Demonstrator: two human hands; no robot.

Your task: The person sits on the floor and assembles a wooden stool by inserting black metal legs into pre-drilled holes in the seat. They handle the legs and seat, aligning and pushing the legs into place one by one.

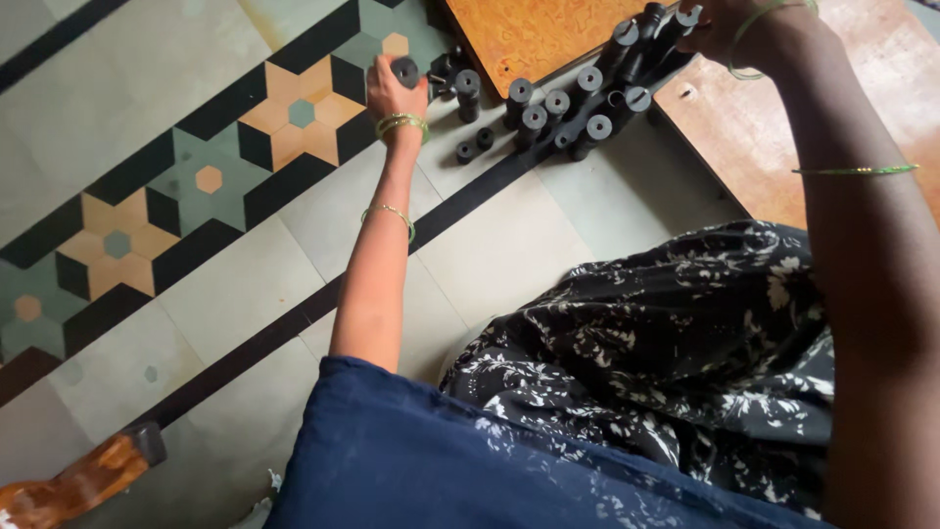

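— Down on the floor, then: left hand (395, 90) stretched far out, fingers curled round one dark cylinder (404, 71), short and stubby, matte black like rubber, with a paler flat end face turned up.

— And the rest of them?

— Heaped just to the right of it: a cluster of dark cylinders (563, 103), same shape, grey round ends with a small hole at the centre, some upright, some tipped over, lying on the tiled floor (196, 284) against the edge of an orange wooden board (529, 34) (grain rough, surface mottled).

— Right hand?

— Up at the top edge, right hand (749, 34) partly cut off by the frame, bent over the far end of the heap; fingers hidden behind the wrist, so impossible to tell whether closed on anything. Thin green bangles (401, 123) on both wrists.

— Floor?

— Smooth pale tiles, with black bands and star patterns in peach and grey-green. Lower down, dark blue cloth (411, 460) and a black-and-white flowered fabric (676, 343), soft and folded. Bottom left, a glossy brown wooden piece (78, 480), cut off, hard to identify.
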